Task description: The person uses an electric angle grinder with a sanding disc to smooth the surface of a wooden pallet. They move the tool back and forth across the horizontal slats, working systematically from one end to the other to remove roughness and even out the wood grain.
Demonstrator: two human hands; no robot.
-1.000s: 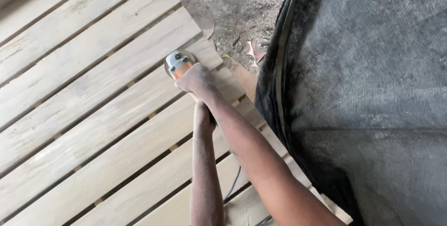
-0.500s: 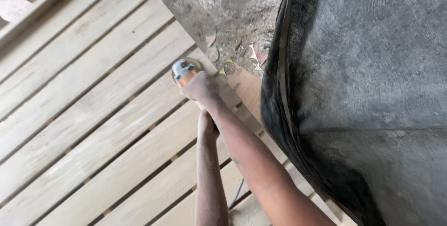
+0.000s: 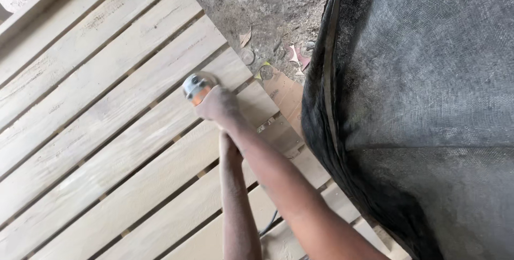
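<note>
My right hand (image 3: 218, 106) is closed over the front of a small power grinder (image 3: 196, 85). Its round metal head with an orange body presses on a pale wooden slat (image 3: 134, 131) near the slat's right end. My left hand (image 3: 230, 150) sits just behind, below my right forearm. It grips the rear of the tool, which is mostly hidden. A dark cable (image 3: 267, 224) trails down between my arms.
The slats form a wide slatted wooden panel (image 3: 80, 78) with dark gaps, running diagonally. Dusty concrete ground (image 3: 267, 8) with leaves and scraps lies beyond its end. A brown cardboard piece (image 3: 284, 91) lies by the edge. Dark grey fabric (image 3: 428, 104) fills the right side.
The grinder has slid slightly left along the slat, away from its end. Both hands keep their grip, and the view has shifted.
</note>
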